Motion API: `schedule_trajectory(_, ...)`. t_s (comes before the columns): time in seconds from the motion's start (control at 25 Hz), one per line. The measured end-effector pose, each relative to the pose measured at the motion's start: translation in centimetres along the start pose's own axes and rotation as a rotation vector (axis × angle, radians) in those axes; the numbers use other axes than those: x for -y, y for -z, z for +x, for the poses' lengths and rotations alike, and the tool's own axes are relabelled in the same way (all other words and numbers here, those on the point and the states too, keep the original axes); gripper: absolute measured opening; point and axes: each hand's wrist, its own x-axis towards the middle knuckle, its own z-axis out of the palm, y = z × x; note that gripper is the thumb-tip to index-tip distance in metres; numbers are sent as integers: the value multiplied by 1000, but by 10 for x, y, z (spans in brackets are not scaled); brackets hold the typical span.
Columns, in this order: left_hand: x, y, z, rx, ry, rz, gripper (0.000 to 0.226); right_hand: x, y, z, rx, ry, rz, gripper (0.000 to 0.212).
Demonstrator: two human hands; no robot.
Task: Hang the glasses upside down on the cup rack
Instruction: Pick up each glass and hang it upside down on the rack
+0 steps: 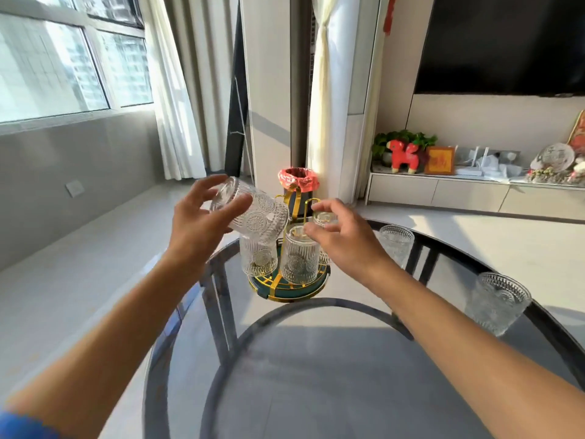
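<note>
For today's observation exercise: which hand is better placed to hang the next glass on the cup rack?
The left hand: it already holds a tilted glass just above the cup rack, while the right hand holds none.

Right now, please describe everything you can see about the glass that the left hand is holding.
The glass is clear, embossed with round medallions and fine ribs, and has a thick base. It looks empty. The left hand grips it near the base, in the air above the gold-and-green cup rack. It is tilted almost sideways, base up-left, mouth down-right over a hung glass. Whether it touches that glass is unclear.
</note>
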Motion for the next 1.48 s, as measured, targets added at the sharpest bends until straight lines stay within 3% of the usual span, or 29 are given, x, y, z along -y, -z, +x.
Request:
schedule_trajectory(0.16, 6, 5, 72, -24, -60, 340, 71, 3, -13, 69, 90, 197, -436, 48)
schedule_trajectory(0.32, 23, -10, 110, 9, -38, 432, 73, -11, -36, 98, 235, 167, -692, 55)
schedule_trajectory(0.48, 41, -24, 127, 94, -18, 606, 74, -26, -38, 97, 158, 219, -708, 50)
schedule_trajectory(0.72, 50, -40, 135, 115, 120, 588, 74, -27, -39, 115, 291, 218, -602, 59)
schedule_trajectory(0.92, 53, -56, 136, 278, 201, 800, 49, -36, -38, 105, 194, 291, -634, 65)
schedule_trajectory(1.04, 55, -55, 140, 288, 207, 852, 40, -33, -43, 104, 163, 297, -637, 67)
schedule_trajectory(1.24, 60, -61, 135, 341, 227, 903, 51, -41, -44, 103, 200, 251, -624, 64)
schedule_trajectory(1.36, 44, -67, 124, 201, 113, 802, 61, -37, -36, 99, 232, 218, -454, 61)
schedule_trajectory(1.48, 22, -78, 79, -17, -246, 673, 51, -46, -15, 63, 43, 185, -232, 55)
